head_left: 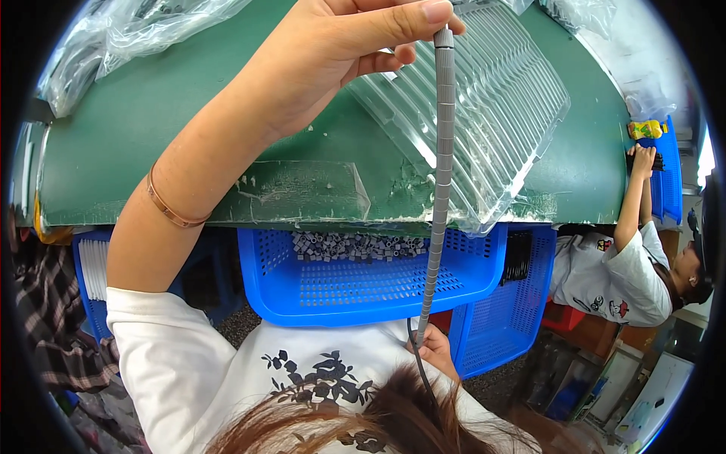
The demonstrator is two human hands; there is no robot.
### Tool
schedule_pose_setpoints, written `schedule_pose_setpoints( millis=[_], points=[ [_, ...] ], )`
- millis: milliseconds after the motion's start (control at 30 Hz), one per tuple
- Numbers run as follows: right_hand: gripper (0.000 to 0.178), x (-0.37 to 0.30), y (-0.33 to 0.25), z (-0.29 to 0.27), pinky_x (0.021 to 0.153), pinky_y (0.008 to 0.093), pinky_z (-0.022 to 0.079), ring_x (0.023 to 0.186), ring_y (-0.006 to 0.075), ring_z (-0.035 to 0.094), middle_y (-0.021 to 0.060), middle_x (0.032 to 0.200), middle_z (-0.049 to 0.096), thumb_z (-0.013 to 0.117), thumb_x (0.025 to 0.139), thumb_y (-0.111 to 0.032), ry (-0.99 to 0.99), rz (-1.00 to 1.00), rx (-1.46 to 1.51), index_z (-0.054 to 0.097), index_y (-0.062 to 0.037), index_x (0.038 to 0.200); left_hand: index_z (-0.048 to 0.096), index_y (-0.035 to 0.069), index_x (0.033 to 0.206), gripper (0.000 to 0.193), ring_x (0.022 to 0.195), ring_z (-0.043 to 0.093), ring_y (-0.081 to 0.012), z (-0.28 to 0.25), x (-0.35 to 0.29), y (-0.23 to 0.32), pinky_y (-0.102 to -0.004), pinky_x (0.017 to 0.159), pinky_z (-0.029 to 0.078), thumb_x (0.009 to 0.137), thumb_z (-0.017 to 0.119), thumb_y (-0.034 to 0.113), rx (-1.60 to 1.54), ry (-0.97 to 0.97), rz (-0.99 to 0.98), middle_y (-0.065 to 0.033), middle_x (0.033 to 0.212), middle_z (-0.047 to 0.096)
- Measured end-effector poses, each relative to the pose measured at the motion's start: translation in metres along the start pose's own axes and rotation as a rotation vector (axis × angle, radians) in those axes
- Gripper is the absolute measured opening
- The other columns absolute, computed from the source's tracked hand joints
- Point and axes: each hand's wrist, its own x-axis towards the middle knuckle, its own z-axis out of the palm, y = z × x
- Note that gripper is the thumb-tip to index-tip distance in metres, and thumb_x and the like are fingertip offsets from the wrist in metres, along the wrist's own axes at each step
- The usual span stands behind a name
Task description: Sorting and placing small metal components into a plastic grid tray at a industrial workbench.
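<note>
Left hand (355, 34) pinches far end of grey segmented rod (442, 151); right hand (436, 352) clamped round near end. Hands well apart, rod stretched between, crossing over blue basket (363, 309) of small grey pieces (355, 247). Clear ribbed tray (508, 98) on green desk (98, 166).

A white shirt (246, 356) is showing a black leafy print (327, 390) across its front. The short left sleeve (155, 329) is leaving the left arm (234, 125) and left hand (352, 34) bare. A thin copper-coloured bracelet (167, 209) is circling that arm, and brown hair (408, 405) is hanging loose.
</note>
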Motion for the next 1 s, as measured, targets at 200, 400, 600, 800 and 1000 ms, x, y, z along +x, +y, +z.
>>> schedule_pose_setpoints(
  millis=[200, 400, 600, 800, 1000],
  points=[
    [0.018, -0.001, -0.004, 0.004, 0.063, 0.0175, 0.037, 0.066, 0.0079, 0.048, 0.0059, 0.081, 0.055, 0.059, 0.079, -0.014, 0.005, -0.006, -0.039, 0.048, -0.0030, 0.085, 0.058, -0.002, 0.096, 0.020, 0.061, 0.049, -0.0036, -0.001, 0.000, 0.001, -0.0111, 0.054, 0.041, 0.083, 0.056, 0.012, 0.041, -0.023, -0.006, -0.0032, 0.075, 0.057],
    [0.019, -0.002, -0.007, 0.008, 0.061, 0.0173, 0.036, 0.064, 0.0079, 0.047, 0.0059, 0.079, 0.056, 0.057, 0.082, -0.020, 0.046, 0.003, -0.108, 0.050, -0.0021, 0.085, 0.057, -0.002, 0.098, 0.020, 0.061, 0.049, -0.0036, -0.002, 0.001, -0.001, -0.0113, 0.053, 0.041, 0.084, 0.054, 0.011, 0.028, -0.005, -0.008, -0.0029, 0.074, 0.056],
    [0.023, -0.006, -0.007, 0.009, 0.057, 0.0168, 0.035, 0.060, 0.0078, 0.046, 0.0056, 0.076, 0.056, 0.055, 0.083, -0.024, 0.058, 0.007, -0.139, 0.052, -0.0013, 0.085, 0.057, -0.002, 0.097, 0.018, 0.060, 0.049, -0.0038, -0.002, 0.002, -0.002, -0.0120, 0.054, 0.041, 0.085, 0.053, 0.011, 0.036, 0.042, -0.016, -0.0029, 0.073, 0.055],
    [0.025, -0.007, -0.007, 0.008, 0.054, 0.0162, 0.033, 0.058, 0.0078, 0.045, 0.0059, 0.075, 0.056, 0.054, 0.084, -0.025, 0.058, 0.021, -0.177, 0.052, -0.0008, 0.086, 0.056, -0.001, 0.094, 0.016, 0.059, 0.049, -0.0043, -0.005, 0.002, 0.000, -0.0129, 0.055, 0.041, 0.085, 0.052, 0.011, -0.036, 0.074, -0.028, -0.0031, 0.071, 0.055],
    [0.024, -0.007, -0.012, 0.017, 0.053, 0.0159, 0.033, 0.057, 0.0083, 0.045, 0.0064, 0.073, 0.055, 0.054, 0.083, -0.023, 0.040, -0.086, -0.091, 0.051, -0.0004, 0.088, 0.055, 0.000, 0.093, 0.014, 0.058, 0.048, -0.0046, -0.010, 0.003, 0.001, -0.0145, 0.055, 0.040, 0.085, 0.051, 0.011, -0.185, 0.107, -0.010, -0.0032, 0.070, 0.053]
  ],
)
